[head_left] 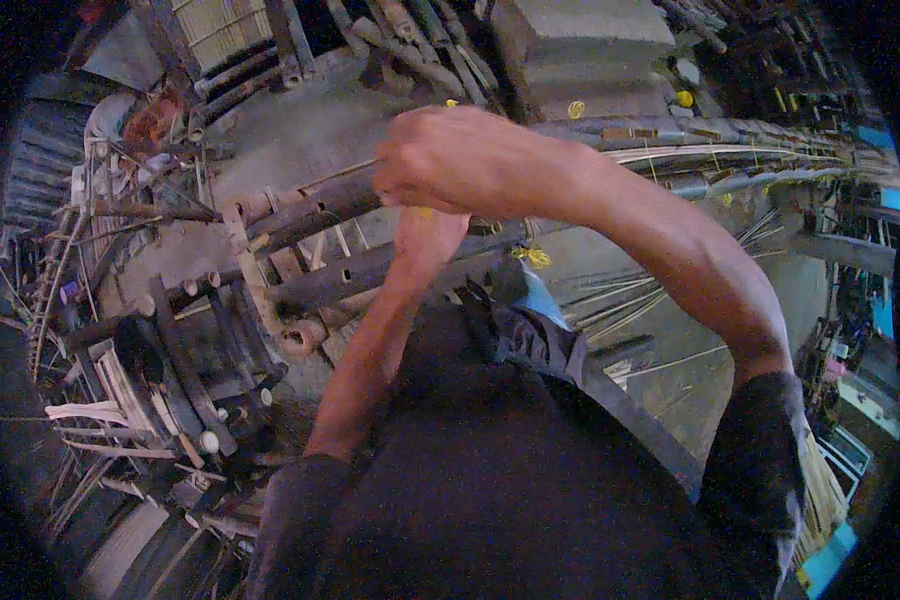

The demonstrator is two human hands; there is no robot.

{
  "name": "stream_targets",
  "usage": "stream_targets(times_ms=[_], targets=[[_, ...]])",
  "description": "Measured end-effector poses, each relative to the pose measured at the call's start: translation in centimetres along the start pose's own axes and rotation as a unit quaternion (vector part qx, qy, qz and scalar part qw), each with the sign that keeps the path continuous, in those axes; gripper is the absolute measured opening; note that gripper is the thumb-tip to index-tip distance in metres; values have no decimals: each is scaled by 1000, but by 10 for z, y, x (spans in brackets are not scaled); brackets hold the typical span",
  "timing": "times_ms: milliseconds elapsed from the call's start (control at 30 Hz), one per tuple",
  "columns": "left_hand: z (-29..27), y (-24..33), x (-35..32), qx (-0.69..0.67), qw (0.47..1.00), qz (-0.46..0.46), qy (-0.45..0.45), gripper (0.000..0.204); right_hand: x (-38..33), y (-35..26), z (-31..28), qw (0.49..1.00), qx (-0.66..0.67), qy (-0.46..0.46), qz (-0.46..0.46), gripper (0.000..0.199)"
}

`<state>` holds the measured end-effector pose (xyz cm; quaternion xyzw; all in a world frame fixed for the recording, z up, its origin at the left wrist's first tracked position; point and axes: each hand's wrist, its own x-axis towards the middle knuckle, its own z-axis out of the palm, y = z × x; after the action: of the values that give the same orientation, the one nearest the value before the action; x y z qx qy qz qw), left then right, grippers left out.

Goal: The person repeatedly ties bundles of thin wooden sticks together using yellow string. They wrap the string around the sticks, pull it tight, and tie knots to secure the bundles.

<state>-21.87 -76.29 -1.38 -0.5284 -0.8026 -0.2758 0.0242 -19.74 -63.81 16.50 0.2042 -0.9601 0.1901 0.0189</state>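
My right hand is closed, back up, over a long dark bamboo frame. Just below it and touching it is my left hand, its fingers curled and mostly hidden under the right. Small bits of yellow show by both hands, but what the fingers grip is covered. To the right of the hands, a bundle of pale thin strips runs along the frame, tied at intervals with yellow string. A loose knot of yellow string hangs below the frame near my waist.
On the left stand bamboo racks with cut pole ends sticking out. Stacked logs lie beyond the frame, beside a pale block-like surface. Thin loose strips lie on the floor to the right. A small yellow object sits far right.
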Motion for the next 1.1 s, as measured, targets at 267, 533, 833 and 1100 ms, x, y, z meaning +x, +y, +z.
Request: stream_targets(times_ms=[267,533,833,1100], targets=[[-12,5,10,-54,979,-86,-175,26,-43,119,116,919,-49,-27,390,49],[-23,2,12,-55,970,-130,-199,28,6,87,89,886,0,-62,459,31],[-28,9,10,-200,977,-26,-64,25,-58,3,82,796,484,300,206,25],[-59,38,91,-240,956,-124,-115,36,-116,-40,195,955,241,-47,165,18]])
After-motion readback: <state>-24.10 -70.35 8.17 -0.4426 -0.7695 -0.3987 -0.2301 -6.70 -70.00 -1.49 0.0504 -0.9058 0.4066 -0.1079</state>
